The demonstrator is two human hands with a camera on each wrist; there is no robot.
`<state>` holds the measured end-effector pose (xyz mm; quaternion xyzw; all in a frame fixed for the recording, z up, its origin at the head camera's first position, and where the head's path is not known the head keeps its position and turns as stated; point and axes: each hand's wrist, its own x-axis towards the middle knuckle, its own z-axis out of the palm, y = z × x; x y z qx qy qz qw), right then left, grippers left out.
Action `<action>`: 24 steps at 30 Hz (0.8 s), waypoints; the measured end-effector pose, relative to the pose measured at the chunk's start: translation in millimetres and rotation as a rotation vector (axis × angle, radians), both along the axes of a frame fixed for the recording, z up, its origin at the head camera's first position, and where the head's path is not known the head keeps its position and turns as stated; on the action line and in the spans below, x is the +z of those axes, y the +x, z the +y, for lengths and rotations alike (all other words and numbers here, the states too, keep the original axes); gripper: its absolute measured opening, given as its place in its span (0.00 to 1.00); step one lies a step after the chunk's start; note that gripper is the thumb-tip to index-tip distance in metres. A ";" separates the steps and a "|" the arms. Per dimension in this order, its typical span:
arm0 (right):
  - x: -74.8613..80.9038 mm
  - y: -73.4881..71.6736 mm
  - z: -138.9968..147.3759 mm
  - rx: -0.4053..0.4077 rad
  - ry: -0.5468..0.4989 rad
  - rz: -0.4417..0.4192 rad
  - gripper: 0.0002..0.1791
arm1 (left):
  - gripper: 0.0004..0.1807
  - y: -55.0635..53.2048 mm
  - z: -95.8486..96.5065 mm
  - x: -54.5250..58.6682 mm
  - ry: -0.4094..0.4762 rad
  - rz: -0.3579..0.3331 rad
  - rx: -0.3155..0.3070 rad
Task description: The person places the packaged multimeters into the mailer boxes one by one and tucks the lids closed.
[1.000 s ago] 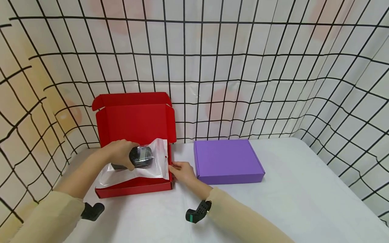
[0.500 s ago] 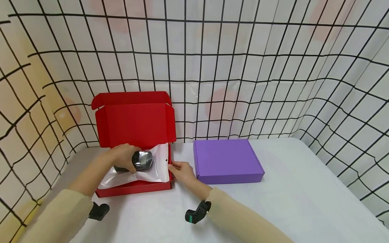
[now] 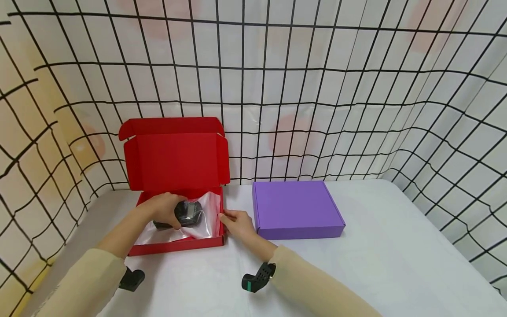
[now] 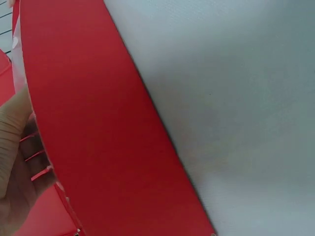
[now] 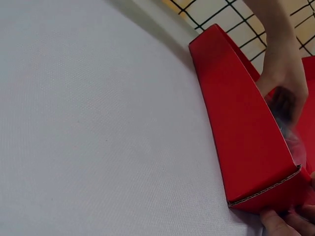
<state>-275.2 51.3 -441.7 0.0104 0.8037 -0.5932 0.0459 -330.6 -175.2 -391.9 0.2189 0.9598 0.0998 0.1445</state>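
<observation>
Down into the red box (image 3: pixel 176 247) have come the left hand (image 3: pixel 165 210) and the bag (image 3: pixel 211 211): a second ago the bag's right end stood above the box's right wall and its left end reached over the front-left corner, while now the right end lies inside that wall and the left end sits back behind the front wall. The right hand (image 3: pixel 239 223) has stayed at the box's right wall, bent fingers holding it. The left hand is clamped through the film on the black item (image 3: pixel 190 213), thumb toward the box's front wall. Bag and item run lengthwise from the box's left to its right, the item's exposed end pointing at the right wall; its other end is partly hidden under the hand. Along the box's rear edge the lid (image 3: pixel 178 158) stands raised, a black grid (image 3: pixel 242 104) behind it. White cloth (image 3: pixel 190 286) spreads in front of the box, and a narrow strip of it separates the box from the purple box (image 3: pixel 299 209) on its right.
</observation>
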 end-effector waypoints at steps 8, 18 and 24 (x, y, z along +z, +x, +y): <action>2.0 0.8 -1.5 0.002 0.021 0.007 0.21 | 0.47 2.1 -1.4 0.1 0.008 -0.063 0.034; -0.8 -0.7 -1.7 -0.015 0.024 -0.005 0.20 | 0.57 10.1 -6.4 -8.6 0.029 -0.100 0.038; -2.4 0.0 -2.1 -0.021 0.007 -0.004 0.20 | 0.51 14.5 -21.4 -9.5 0.165 0.011 0.048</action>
